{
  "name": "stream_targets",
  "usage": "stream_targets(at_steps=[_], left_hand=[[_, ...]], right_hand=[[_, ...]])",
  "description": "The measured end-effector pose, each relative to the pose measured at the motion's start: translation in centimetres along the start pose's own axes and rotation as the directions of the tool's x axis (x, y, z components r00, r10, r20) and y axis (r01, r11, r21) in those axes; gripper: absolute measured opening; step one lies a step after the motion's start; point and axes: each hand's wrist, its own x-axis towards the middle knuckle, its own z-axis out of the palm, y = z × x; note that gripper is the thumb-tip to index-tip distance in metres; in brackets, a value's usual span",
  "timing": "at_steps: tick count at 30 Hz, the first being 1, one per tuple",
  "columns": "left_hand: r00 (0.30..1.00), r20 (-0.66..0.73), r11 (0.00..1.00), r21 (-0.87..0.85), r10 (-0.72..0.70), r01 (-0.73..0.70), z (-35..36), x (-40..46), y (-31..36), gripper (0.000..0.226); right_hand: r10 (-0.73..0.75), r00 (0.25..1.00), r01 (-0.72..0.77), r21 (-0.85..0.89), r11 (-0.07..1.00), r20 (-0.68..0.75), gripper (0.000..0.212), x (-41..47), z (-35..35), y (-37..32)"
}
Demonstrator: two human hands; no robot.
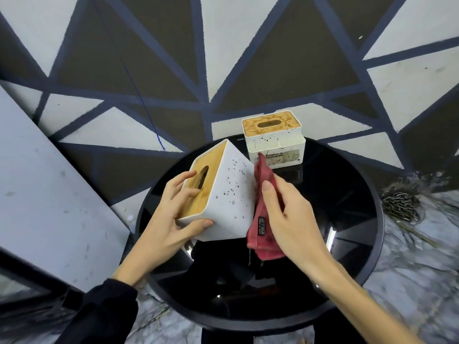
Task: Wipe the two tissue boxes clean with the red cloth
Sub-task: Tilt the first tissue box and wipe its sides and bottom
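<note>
Two hands, left hand [171,209] gripping tilted tissue box [223,192], right hand [290,219] pinching red cloth [265,219]

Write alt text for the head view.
A left hand tilts a dark-speckled white tissue box with a wooden lid above a round black glossy table, while the right hand holds a red cloth against its side. A second stained white tissue box stands behind.

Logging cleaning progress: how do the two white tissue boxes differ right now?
The near white tissue box is tilted, gripped by the left hand; the far white tissue box stands upright on the round black table, untouched. The near lid looks clean, the far lid stained. Both have wooden lids and dark specks on their sides.
</note>
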Motion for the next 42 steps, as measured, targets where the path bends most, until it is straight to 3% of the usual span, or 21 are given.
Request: stream_targets(at_steps=[3,15,24,34,42], left_hand=[[1.0,-0.02,1.0,0.02,-0.005,0.005,0.0,0.3,0.2,0.061],[0.999,-0.04,0.995,0.096,-0.015,0.019,1.3,0.0,0.8,0.057],[0.996,-0.091,0.996,0.089,-0.016,0.024,1.6,-0.1,0.5,0.063],[0.994,-0.103,0.999,0.042,0.021,-0.016,1.1,-0.3,0.3,0.05],[0.997,-0.083,0.993,0.119,-0.003,0.013,1.8,-0.2,0.6,0.059]], right_hand=[[-0.031,0.999,0.032,-0.036,0.999,0.035,0.035,-0.9,0.4,0.2],[0.078,0.992,-0.079,-0.008,0.997,-0.098,0.029,-1.1,1.2,1.8],[0.033,0.999,-0.037,-0.258,0.965,-0.017,0.044,-1.9,1.6,2.3],[-0.072,0.997,0.074,-0.133,0.988,0.017,0.045,-4.6,2.4,1.6],[0.036,0.999,-0.039,-0.138,0.99,-0.03,0.039,1.9,1.7,3.0]])
